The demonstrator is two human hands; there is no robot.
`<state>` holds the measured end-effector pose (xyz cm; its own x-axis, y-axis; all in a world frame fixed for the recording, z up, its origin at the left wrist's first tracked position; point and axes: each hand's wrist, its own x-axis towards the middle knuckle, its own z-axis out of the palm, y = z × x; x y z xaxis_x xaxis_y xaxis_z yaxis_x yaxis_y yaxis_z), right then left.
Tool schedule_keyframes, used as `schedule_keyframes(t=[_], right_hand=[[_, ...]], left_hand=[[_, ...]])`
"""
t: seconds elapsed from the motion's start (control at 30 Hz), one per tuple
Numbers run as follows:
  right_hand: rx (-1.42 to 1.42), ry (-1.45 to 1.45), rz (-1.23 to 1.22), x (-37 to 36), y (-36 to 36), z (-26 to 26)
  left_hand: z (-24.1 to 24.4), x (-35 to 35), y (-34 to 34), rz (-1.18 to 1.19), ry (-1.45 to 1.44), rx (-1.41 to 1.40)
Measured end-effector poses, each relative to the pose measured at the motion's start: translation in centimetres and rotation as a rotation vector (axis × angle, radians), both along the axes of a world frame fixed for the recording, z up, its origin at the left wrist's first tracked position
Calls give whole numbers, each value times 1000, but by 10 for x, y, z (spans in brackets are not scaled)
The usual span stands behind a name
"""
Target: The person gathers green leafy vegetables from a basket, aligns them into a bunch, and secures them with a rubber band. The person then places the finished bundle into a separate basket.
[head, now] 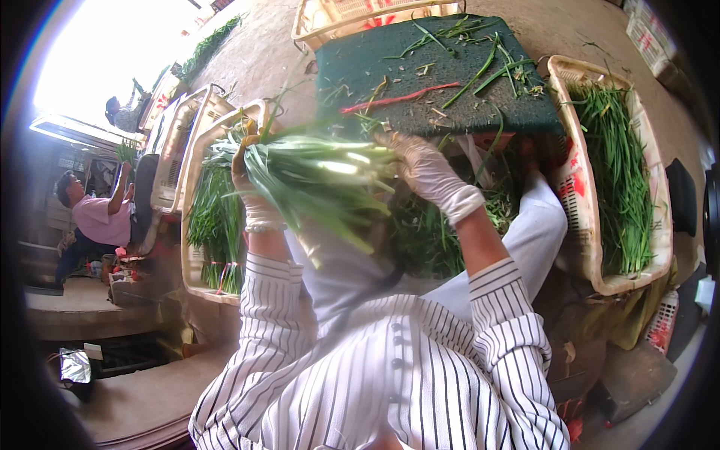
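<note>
My left hand (248, 188), in a pale stained glove, grips a loose bunch of long green leaf vegetables that look like garlic chives (315, 163). Blurred by motion, the bunch spreads sideways above my lap, its pale stem ends pointing right. At those ends is my right hand (426, 171), also gloved, with its fingers bent; whether they close on any stems is hard to see. Just beyond stands a low table with a green cover (365, 64), strewn with loose leaves and soil bits. A red strip (400, 98) lies across it.
To my left, a plastic crate (188, 247) holds chives, some tied in bunches. Another crate (664, 225) of chives stands at right. Loose greens (427, 239) lie between my legs. A further crate (315, 35) is behind the table. A person (101, 211) sits far left; another (126, 115) is beyond.
</note>
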<state>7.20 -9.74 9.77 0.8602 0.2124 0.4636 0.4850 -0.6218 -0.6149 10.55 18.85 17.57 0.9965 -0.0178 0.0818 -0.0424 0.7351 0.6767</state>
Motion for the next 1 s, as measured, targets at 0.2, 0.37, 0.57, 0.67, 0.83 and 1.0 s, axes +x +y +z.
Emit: schedule_keyframes(t=[0.2, 0.37, 0.57, 0.67, 0.83, 1.0], right_hand=[[240, 164, -38, -32, -39, -30], [-514, 861, -357, -70, -151, -85], [368, 377, 93, -26, -74, 25], [246, 134, 153, -10, -33, 45], [1111, 711, 274, -5, -15, 26], [1755, 731, 550, -7, -39, -48]], left_hand=[[1, 10, 35, 23, -137, 20], [26, 8, 17, 20, -3, 109], [31, 26, -55, -341, 26, 256], [49, 15, -124, -226, -122, 715], [40, 14, -212, -126, 35, 808], [30, 26, -221, -412, -41, 666]])
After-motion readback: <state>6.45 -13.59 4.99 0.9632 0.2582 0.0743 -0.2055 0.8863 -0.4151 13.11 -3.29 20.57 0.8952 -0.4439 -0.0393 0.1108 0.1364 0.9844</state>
